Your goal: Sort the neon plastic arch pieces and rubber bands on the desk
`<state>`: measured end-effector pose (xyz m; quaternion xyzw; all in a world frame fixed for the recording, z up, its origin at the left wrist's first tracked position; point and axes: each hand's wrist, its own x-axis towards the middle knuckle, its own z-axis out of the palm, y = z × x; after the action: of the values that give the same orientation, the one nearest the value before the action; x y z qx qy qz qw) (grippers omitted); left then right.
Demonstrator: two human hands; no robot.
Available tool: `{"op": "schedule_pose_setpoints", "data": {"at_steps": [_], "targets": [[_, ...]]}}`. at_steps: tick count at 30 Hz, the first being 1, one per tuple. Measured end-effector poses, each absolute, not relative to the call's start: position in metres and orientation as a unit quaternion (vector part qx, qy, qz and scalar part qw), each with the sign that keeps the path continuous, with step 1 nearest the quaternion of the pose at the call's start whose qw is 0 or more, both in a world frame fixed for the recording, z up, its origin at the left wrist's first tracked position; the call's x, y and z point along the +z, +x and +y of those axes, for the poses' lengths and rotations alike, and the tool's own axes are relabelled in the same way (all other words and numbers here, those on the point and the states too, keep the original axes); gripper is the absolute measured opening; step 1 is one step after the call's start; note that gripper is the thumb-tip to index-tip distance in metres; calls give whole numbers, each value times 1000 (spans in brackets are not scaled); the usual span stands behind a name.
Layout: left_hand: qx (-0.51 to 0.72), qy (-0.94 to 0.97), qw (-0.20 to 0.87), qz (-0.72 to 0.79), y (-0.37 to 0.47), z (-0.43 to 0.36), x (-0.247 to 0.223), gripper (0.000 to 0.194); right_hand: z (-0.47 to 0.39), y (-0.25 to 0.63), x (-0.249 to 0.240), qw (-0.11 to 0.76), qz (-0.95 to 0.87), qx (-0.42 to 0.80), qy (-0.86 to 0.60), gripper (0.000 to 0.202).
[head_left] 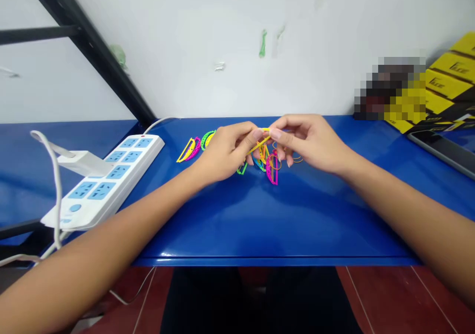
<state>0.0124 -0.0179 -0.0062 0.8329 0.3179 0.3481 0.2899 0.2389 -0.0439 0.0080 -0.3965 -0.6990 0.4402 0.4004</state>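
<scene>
Above the middle of the blue table, a thin yellow strip (260, 145) is pinched between my two hands. The thumb and fingers of my left hand (232, 148) close on its left part, and my right hand (309, 141) grips its right end. Below them lie a pink curved plastic piece (272, 169), a green piece (242, 168), and orange and blue pieces partly hidden by my fingers. Thin tan rubber bands (297, 159) are beside my right hand. Left of my left hand are a yellow curved piece (186, 151), a pink one and a green one.
A white power strip (111, 175) with a plugged-in adapter and cables lies on the left of the blue table (237, 225). A black metal frame (96, 52) rises behind it. Yellow and black boxes (445, 84) and a dark phone-like object (445, 151) are at right.
</scene>
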Motion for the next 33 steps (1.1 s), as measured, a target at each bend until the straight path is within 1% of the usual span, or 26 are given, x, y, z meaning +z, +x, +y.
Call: {"op": "schedule_pose_setpoints", "data": {"at_steps": [2, 4, 7, 11, 15, 18, 20, 21, 24, 25, 26, 29, 31, 33], "targets": [[338, 799, 391, 308, 14, -15, -9, 42, -43, 240, 10, 371, -669, 532, -362, 49], [328, 784, 429, 307, 14, -13, -11, 45, -42, 239, 10, 369, -645, 574, -344, 45], [347, 789, 392, 321, 14, -15, -10, 52, -41, 235, 4, 397, -642, 550, -358, 40], [373, 804, 331, 325, 13, -20, -6, 54, -41, 232, -1, 434, -639, 515, -372, 45], [371, 809, 317, 327, 13, -22, -5, 53, -42, 233, -1, 429, -652, 494, -384, 45], [375, 810, 301, 336, 12, -19, -6, 48, -42, 235, -1, 421, -666, 473, -394, 45], [380, 817, 263, 345, 9, -15, -7, 41, -39, 238, -2, 412, -690, 433, -408, 41], [384, 822, 229, 352, 6, -12, -6, 37, -37, 240, -3, 408, -712, 391, -417, 36], [373, 844, 73, 378, -6, 1, -1, 28, -28, 249, -10, 372, -803, 183, -429, 21], [346, 847, 14, 403, -11, 6, 2, 27, -25, 252, -12, 339, -831, 122, -423, 19], [313, 844, -32, 434, -16, 10, 5, 29, -22, 255, -14, 308, -852, 86, -415, 19], [199, 810, -128, 537, -29, 19, 17, 38, -20, 258, -17, 233, -883, 76, -400, 22], [126, 780, -160, 592, -35, 22, 23, 44, -23, 257, -14, 201, -889, 87, -403, 28], [66, 752, -172, 633, -39, 23, 26, 47, -29, 254, -10, 170, -888, 86, -418, 37]]}}
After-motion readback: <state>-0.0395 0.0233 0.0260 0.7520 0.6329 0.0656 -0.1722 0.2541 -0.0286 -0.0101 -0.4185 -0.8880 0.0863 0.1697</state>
